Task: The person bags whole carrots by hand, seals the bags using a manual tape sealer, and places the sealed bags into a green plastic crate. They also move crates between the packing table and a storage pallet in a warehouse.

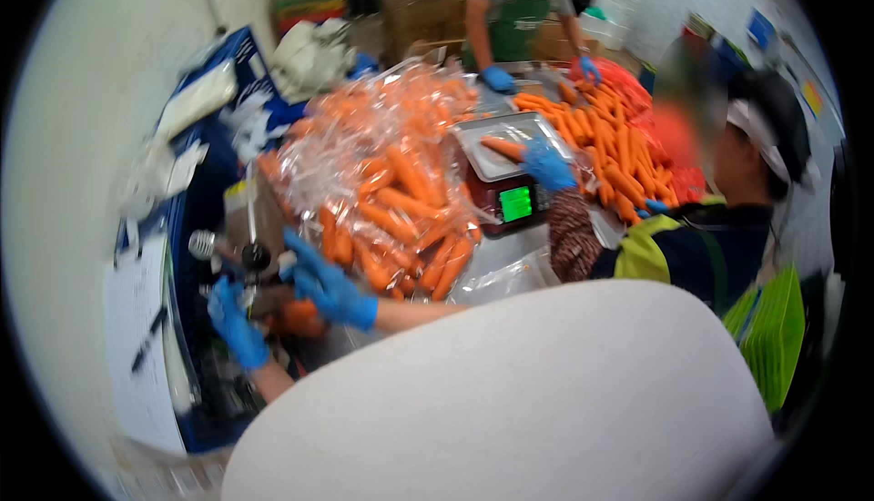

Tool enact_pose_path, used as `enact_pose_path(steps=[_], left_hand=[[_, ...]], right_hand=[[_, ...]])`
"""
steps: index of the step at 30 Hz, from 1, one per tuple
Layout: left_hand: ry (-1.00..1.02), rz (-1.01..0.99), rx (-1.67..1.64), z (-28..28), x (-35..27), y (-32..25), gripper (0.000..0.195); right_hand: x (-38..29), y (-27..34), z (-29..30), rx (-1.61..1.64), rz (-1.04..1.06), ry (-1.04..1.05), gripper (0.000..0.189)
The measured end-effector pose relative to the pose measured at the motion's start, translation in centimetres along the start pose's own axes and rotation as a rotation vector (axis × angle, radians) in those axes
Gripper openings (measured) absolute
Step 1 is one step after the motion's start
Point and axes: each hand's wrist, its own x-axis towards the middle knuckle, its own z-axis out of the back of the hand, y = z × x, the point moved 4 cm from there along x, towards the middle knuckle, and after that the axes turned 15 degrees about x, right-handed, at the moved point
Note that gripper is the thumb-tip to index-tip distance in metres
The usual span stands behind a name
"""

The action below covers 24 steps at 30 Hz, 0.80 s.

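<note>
My left hand (pixel 237 323), in a blue glove, is at the lower left, beside a small bench-top machine (pixel 254 224) with a round black knob. My right hand (pixel 332 289), also gloved in blue, reaches toward the machine with its fingers stretched out. A small white piece shows by its fingertips; whether it is held is unclear. Below and between my hands lie blurred carrots (pixel 297 317), seemingly in a clear bag. Blur hides whether my left fingers grip the bag. Clear bags of carrots (pixel 410 207) are heaped just beyond my right hand.
A digital scale (pixel 502 153) stands right of the heap; a co-worker's gloved hand (pixel 546 163) holds a carrot over it. Loose carrots (pixel 614 139) lie behind. Another person (pixel 512 16) stands at the far side. Left are blue crates (pixel 198 228) and a paper sheet with a pen (pixel 133 344).
</note>
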Motion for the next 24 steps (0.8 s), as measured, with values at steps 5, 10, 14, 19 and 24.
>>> enact_pose_path(steps=[5,10,14,19,24], left_hand=[[-0.027,-0.325,0.232,-3.5,0.7,2.0,0.024],[0.088,-0.079,-0.285,-3.3,-0.4,-1.6,0.016],[-0.041,-0.171,0.007,-2.0,-3.3,-4.4,0.015],[-0.093,-0.604,0.352,-8.1,-7.7,-5.4,0.013],[0.164,-0.499,0.004,-4.7,-17.3,-9.9,0.015]], right_hand=[[5.6,5.6,-2.5,-0.231,-0.041,0.002,0.034],[-13.5,-2.9,-0.4,-0.712,-0.339,0.412,0.028],[-7.9,-0.4,-2.1,-0.566,-0.232,0.463,0.029],[1.3,5.0,1.7,-0.216,-0.014,0.03,0.04],[-8.9,-0.3,8.4,-0.755,-0.246,0.42,0.074]])
